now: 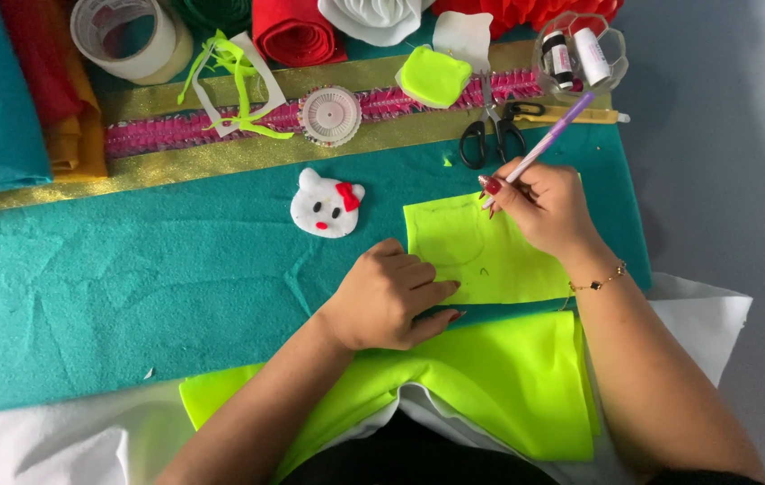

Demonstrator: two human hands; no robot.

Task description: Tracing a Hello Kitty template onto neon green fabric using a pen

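My right hand (544, 205) grips a purple pen (555, 133), its tip down on a neon yellow felt piece (490, 260) that bears a faint drawn outline. My left hand (393, 296) lies flat with fingers together, pressing the lower left edge of that same piece. The piece rests on a wide teal felt sheet (131, 278). A small white felt cat face with a red bow (327, 204) sits on the teal sheet, left of the yellow piece.
Black scissors (493, 130), a round pin wheel (331, 116), a cut yellow shape (434, 76), a tape roll (129, 36) and a clear bowl of thread spools (578, 56) line the far side. Larger neon felt (499, 377) and white fabric (77, 440) lie near me.
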